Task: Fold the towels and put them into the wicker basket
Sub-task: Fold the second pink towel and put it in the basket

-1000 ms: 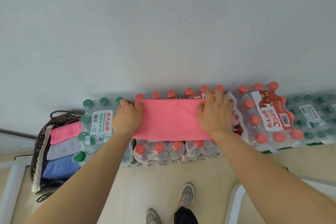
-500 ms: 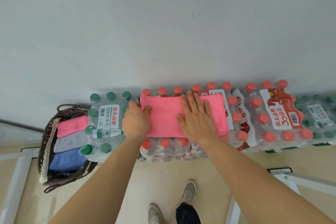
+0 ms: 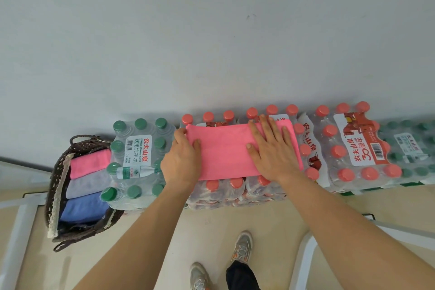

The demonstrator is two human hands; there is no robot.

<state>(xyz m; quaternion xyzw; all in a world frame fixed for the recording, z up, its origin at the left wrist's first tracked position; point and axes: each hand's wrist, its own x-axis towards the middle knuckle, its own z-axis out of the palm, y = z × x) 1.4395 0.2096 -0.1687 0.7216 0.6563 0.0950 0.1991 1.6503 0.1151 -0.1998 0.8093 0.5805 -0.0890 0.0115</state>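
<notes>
**A:** Where does the job stand, from left to right?

**B:** Start at the wicker basket (image 3: 61,186) on the floor to your left. Three folded towels sit in it side by side: a pink folded towel (image 3: 90,163) at the far end, a grey folded towel (image 3: 88,185) in the middle, a blue folded towel (image 3: 82,207) nearest you. I judge that much done, and there looks to be a little room left at the near end.

**A:** And the one in hand?

**B:** The pink towel (image 3: 224,150) lies as a long strip across the red-capped water packs (image 3: 235,187), just right of the green-capped water pack (image 3: 138,155). Your left hand (image 3: 181,160) pinches its left end, thumb on top and fingers curled under the edge. Your right hand (image 3: 270,150) lies flat and spread, gripping nothing, pressing the right part down.

**A:** So what remains?

**B:** By my reckoning, fold that strip across once more so it matches the others, then carry it left into the basket. I see no other loose towels.
</notes>
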